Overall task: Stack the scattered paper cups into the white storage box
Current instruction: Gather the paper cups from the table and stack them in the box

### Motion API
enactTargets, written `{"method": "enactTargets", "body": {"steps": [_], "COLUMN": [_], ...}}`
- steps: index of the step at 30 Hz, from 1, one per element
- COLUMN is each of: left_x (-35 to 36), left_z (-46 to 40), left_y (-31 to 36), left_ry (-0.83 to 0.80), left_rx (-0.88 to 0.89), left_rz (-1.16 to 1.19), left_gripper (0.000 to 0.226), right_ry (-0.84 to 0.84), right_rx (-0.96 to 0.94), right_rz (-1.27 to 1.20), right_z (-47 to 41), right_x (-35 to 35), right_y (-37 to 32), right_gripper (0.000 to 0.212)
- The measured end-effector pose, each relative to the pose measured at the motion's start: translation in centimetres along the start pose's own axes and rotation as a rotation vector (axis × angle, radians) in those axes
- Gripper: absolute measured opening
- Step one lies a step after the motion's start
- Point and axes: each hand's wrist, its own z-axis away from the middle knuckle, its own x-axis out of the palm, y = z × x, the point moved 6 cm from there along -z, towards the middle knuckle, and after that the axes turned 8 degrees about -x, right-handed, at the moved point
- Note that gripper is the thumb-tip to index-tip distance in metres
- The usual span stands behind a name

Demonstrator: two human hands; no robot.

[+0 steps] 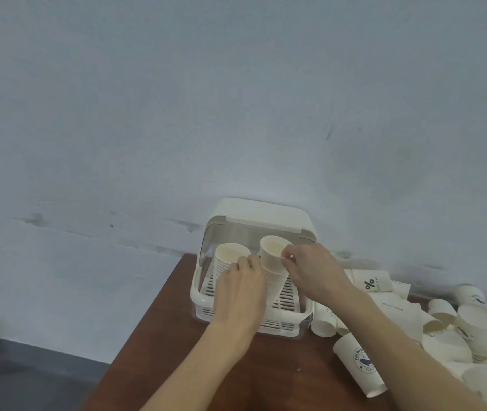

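Tabletop (212, 378): dark reddish-brown wood, set against a pale wall. Upon it stood a white storage box (203, 295) with slatted base and raised lid, at the far edge by the wall. To the right of the box lay a heap of scattered paper cups (470, 336), most tipped on their sides, several printed. One printed cup (359, 364) lay nearer the front, apart from the heap.

A paper cup lying on its side (372, 283) behind the right forearm carries a large black "%" sign, with a line of small capitals beside it that appears to end in "DAY". A second paper cup near the desk's front (357, 364) bears a round dark emblem whose ring of lettering is too small and blurred to read with certainty.
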Motion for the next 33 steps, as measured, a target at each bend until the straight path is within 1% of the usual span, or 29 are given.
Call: {"method": "enactTargets", "body": {"steps": [2, 6, 7, 10, 12, 14, 16, 19, 23, 26, 29, 33], "left_x": [0.0, 0.2, 0.0, 0.6, 1.0, 1.6, 2.1, 3.1, 4.3, 4.9, 4.8, 4.9], "left_z": [-0.4, -0.9, -0.9, -1.3, -1.5, -1.5, -1.4, -1.1, -1.3, -1.6, -2.7, -3.5], "left_y": [-1.1, -2.7, -3.2, -4.0, -4.5, -5.0, -5.4, -5.9, -6.3, -6.2, -6.1, -7.0], "left_ry": [-0.041, -0.071, -0.07, -0.061, -0.092, -0.132, -0.119, -0.104, -0.069, -0.063, -0.044, -0.072], "left_rx": [-0.036, -0.052, -0.07, -0.052, -0.056, -0.06, -0.064, -0.111, -0.192, -0.218, -0.198, -0.228], "left_rz": [-0.039, -0.072, -0.073, -0.118, -0.096, -0.012, 0.07, 0.164, 0.225, 0.291, 0.319, 0.382], "left_gripper": [0.031, 0.036, 0.035, 0.039, 0.035, 0.028, 0.027, 0.036, 0.045, 0.047, 0.046, 0.043], "right_ry": [-0.046, -0.106, -0.111, -0.117, -0.122, -0.123, -0.097, -0.026, 0.062, 0.145, 0.24, 0.25], "right_rx": [0.003, -0.009, -0.013, -0.009, -0.002, 0.006, 0.033, 0.101, 0.199, 0.264, 0.277, 0.254], "right_rz": [0.024, 0.06, 0.068, 0.077, 0.061, 0.05, 0.047, 0.022, -0.044, -0.1, -0.151, -0.105], "right_z": [-0.1, 0.0, 0.1, 0.5, 0.7, 1.0, 1.2, 1.2, 1.1, 1.3, 1.4, 0.4], "right_x": [1.0, 2.6, 2.9, 3.5, 3.9, 4.4, 4.9, 5.7, 6.8, 7.3, 7.9, 8.7], "right_y": [0.0, -0.1, -0.2, -0.6, -1.0, -1.4, -1.7, -1.8, -1.9, -1.7, -1.8, -2.3], "right_gripper": [0.024, 0.025, 0.025, 0.023, 0.018, 0.016, 0.019, 0.023, 0.033, 0.037, 0.042, 0.045]}}
